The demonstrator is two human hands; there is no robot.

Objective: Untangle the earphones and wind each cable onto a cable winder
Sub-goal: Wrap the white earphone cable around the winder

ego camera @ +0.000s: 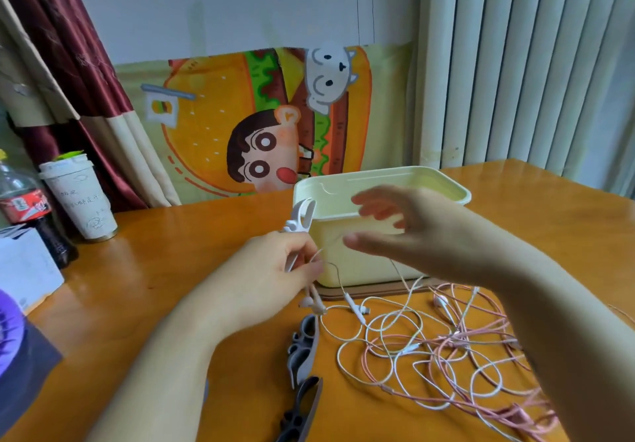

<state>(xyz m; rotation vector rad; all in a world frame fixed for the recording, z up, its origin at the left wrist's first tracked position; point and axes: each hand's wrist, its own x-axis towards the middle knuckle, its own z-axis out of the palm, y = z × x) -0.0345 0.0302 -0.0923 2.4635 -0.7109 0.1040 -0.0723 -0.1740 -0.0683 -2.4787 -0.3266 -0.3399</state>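
Desk, seen from beside the person: L hand (275, 266) grips a white cable winder (299, 221) upright, fingers curled round its lower part, w/ a thin white earphone cable (347, 330) pinched in the same grip. The winder's forked top shows above the knuckles; its lower end is hidden in the fist. Two earbuds (311, 301) dangle just below that hand. R hand (412, 232) hangs in front of a cream plastic box (364, 263), thumb and fingers spread apart, blurred by motion. A faint strand rises from the L hand toward the R thumb, but whether it touches can't be made out. Rest of the white cable lies in loose loops on the orange table (171, 270), tangled w/ a pink earphone cable (481, 340); the R forearm covers part of the heap, and the pink end blurs at the frame's bottom edge. A grey winder (304, 345) and a dark winder (302, 410) lie near the loops, the dark one cut off at bottom. At far L: cola bottle (31, 208), paper cup (80, 201), white carton (24, 270), all partly cropped.
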